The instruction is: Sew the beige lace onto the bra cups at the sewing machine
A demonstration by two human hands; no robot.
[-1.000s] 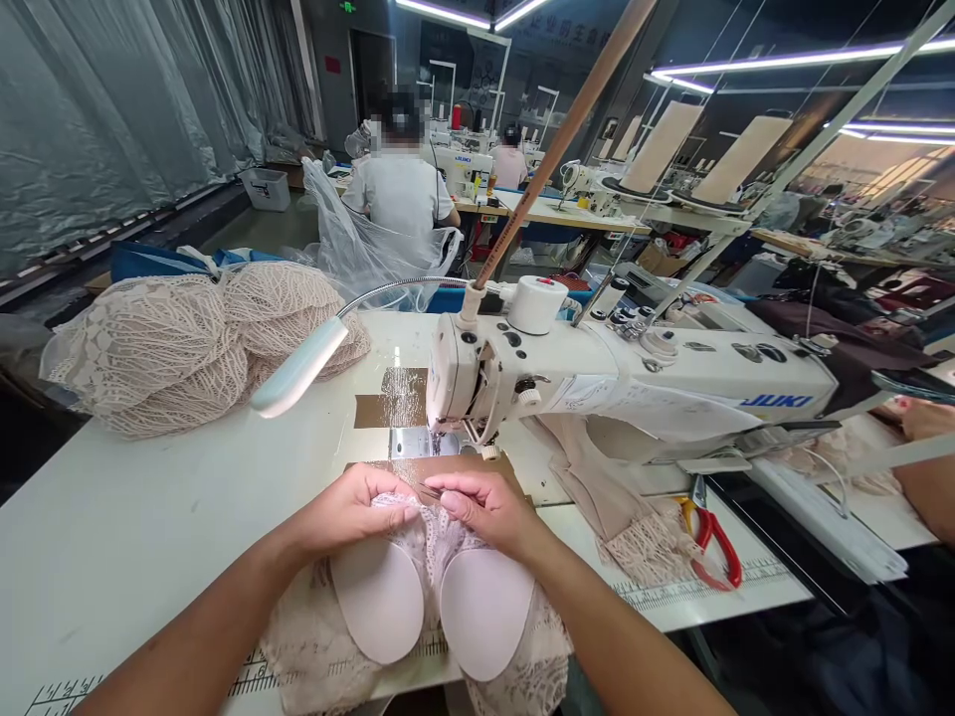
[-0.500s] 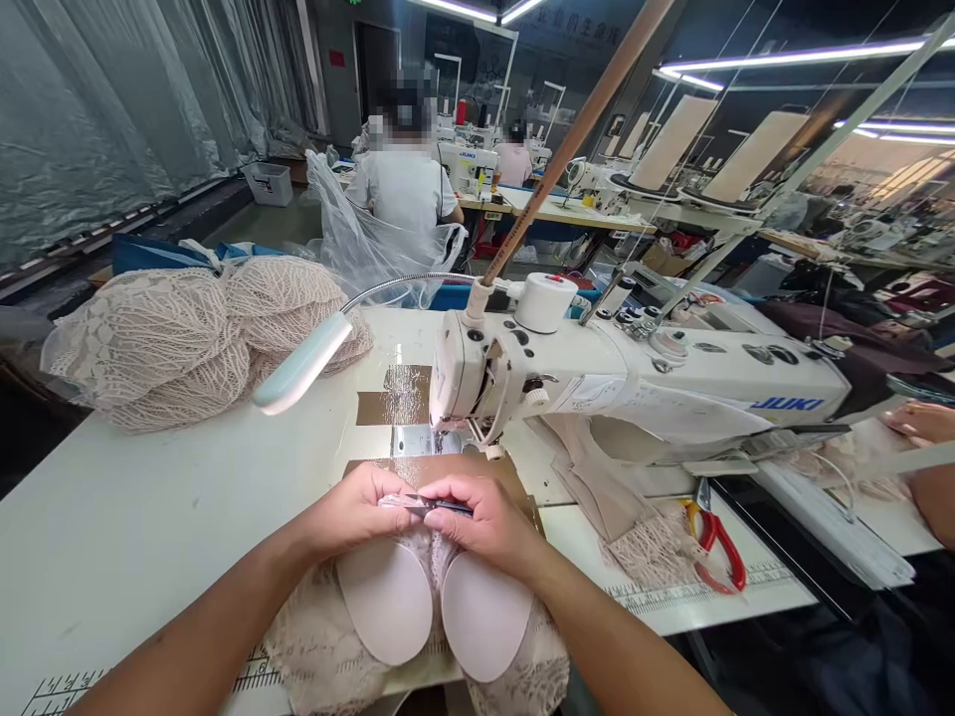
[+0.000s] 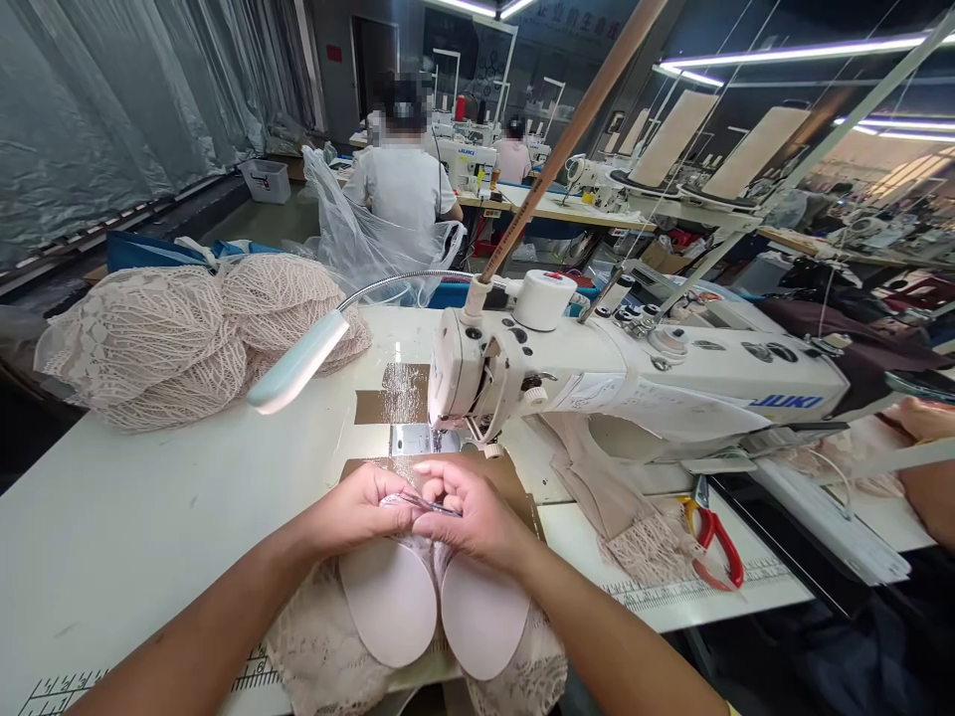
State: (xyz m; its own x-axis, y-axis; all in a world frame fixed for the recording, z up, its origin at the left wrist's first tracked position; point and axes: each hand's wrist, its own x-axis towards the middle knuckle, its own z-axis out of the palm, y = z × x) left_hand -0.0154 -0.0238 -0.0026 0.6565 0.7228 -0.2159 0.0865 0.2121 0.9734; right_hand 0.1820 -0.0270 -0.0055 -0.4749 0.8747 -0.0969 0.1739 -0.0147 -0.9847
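A beige lace bra with two smooth, pale cups lies at the table's front edge, cups side by side. My left hand is closed on its lace centre, pinching the fabric between thumb and fingers. Close against it, my right hand grips a slim dark tool with a metal tip, tweezers-like, its point at the pinched lace. Which kind of tool it is cannot be told for sure. The fingers partly hide the lace there. Just beyond both hands stands the needle area of a white sewing machine.
A heap of beige lace pieces sits at the left under a bendable lamp. Red-handled scissors and beige fabric pieces lie at the right. Another person sits ahead; a co-worker's arm shows at the right edge.
My right hand's index finger has lifted and its other fingers have curled round the tool, which has tilted down to the right. My left hand keeps its pinch on the lace.
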